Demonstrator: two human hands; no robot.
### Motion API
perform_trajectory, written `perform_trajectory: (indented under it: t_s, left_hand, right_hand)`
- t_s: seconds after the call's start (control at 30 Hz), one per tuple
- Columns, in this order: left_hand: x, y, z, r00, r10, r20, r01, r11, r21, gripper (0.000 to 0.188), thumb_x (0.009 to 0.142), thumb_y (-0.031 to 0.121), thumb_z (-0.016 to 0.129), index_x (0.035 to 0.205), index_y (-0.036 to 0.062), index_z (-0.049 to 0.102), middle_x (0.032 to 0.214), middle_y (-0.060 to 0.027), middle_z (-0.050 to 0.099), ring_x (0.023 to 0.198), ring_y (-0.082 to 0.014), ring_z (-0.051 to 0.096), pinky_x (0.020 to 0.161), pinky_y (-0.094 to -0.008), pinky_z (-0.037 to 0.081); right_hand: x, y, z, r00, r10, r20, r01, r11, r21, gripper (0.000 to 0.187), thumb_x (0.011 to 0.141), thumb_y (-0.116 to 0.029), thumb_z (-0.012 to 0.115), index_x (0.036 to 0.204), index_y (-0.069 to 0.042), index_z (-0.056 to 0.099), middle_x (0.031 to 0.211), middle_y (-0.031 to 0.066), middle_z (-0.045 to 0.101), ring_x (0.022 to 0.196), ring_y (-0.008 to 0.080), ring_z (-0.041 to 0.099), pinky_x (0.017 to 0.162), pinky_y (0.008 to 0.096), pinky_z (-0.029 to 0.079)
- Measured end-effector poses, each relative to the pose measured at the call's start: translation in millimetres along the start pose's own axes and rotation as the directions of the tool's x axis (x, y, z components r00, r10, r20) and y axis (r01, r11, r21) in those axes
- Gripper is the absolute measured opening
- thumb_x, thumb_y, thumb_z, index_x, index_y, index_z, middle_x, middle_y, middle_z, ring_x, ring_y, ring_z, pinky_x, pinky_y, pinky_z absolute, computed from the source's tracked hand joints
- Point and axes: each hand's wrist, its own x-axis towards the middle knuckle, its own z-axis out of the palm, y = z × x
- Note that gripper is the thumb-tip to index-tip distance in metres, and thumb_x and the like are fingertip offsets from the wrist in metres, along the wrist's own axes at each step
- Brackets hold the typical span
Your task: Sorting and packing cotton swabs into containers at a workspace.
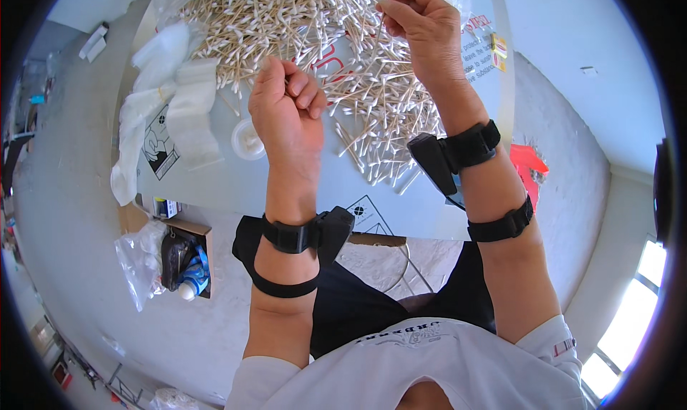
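A wide heap of cotton swabs point(286, 16), with pale sticks and white tips, spreads over the far part of the table. My left hand point(286, 109) is closed at the near-left edge of the heap, fingers curled toward the palm; what they hold, if anything, is hidden. Farther off to the right, my right hand point(424, 27) hovers above the swabs with thumb and forefinger pinched together. A thin cotton swab seems to be in that pinch, hard to separate from the heap behind. Beside my left wrist stands a small round white tub point(247, 142).
White plastic bags point(197, 113) lie along the table's left side. The grey tabletop point(300, 208) has its near edge before my lap. Below on the left is an open box point(207, 263) with a blue-and-white bottle. Something red point(528, 165) lies beyond the right edge.
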Motion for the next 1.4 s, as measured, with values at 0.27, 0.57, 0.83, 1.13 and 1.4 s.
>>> perform_trajectory:
  t_s: [0.27, 0.57, 0.83, 1.13, 1.4]
  left_hand:
    - [-5, -8, 20, 0.989, 0.108, -0.097, -0.085, 0.972, 0.219, 0.030, 0.100, 0.028, 0.047, 0.082, 0.0041, 0.052, 0.065, -0.0103, 0.057, 0.052, -0.0148, 0.054, 0.045, -0.0274, 0.042]
    - [-4, 10, 3, 0.993, 0.084, -0.079, -0.081, 0.996, 0.045, 0.030, 0.101, 0.031, 0.046, 0.083, 0.0079, 0.048, 0.061, 0.0023, 0.034, 0.050, -0.0079, 0.028, 0.043, -0.0235, 0.026]
    - [-2, 9, -2, 0.998, 0.046, -0.044, -0.045, 0.999, 0.027, 0.033, 0.101, 0.035, 0.044, 0.084, 0.0076, 0.049, 0.061, 0.0009, 0.036, 0.050, -0.0087, 0.030, 0.043, -0.0241, 0.027]
    - [1, 4, -1, 0.999, 0.032, -0.039, -0.031, 0.999, 0.033, 0.031, 0.101, 0.033, 0.044, 0.084, 0.0073, 0.049, 0.061, 0.0008, 0.036, 0.050, -0.0089, 0.031, 0.043, -0.0246, 0.028]
    - [1, 3, -2, 0.997, 0.045, -0.061, -0.040, 0.996, 0.075, 0.032, 0.101, 0.034, 0.045, 0.083, 0.0076, 0.049, 0.062, 0.0006, 0.037, 0.050, -0.0090, 0.032, 0.042, -0.0248, 0.027]
  right_hand:
    - [-48, -42, 18, 0.800, 0.105, 0.591, -0.028, 0.990, -0.138, 0.009, 0.084, -0.007, 0.069, 0.090, 0.000, 0.069, 0.075, 0.0018, 0.066, 0.068, 0.0060, 0.060, 0.061, 0.0209, 0.049]
    - [-3, -3, 3, 0.949, -0.085, 0.303, 0.241, 0.813, -0.529, 0.014, 0.080, -0.011, 0.067, 0.089, -0.001, 0.069, 0.079, 0.0090, 0.069, 0.071, 0.0161, 0.065, 0.065, 0.0291, 0.052]
    - [7, 34, 36, 0.930, -0.221, 0.295, 0.334, 0.168, -0.927, 0.038, 0.072, -0.035, 0.072, 0.086, 0.000, 0.066, 0.085, 0.0205, 0.067, 0.084, 0.0384, 0.065, 0.078, 0.0443, 0.052]
    - [56, 20, -8, 0.935, 0.118, 0.334, 0.202, 0.597, -0.776, 0.048, 0.070, -0.038, 0.074, 0.085, 0.007, 0.065, 0.081, 0.0269, 0.065, 0.065, 0.0317, 0.064, 0.063, 0.0390, 0.052]
    - [-15, -6, -43, 0.913, 0.097, 0.396, 0.147, 0.828, -0.541, 0.016, 0.070, -0.011, 0.071, 0.072, 0.003, 0.062, 0.056, 0.0021, 0.051, 0.053, 0.0091, 0.043, 0.051, 0.0285, 0.038]
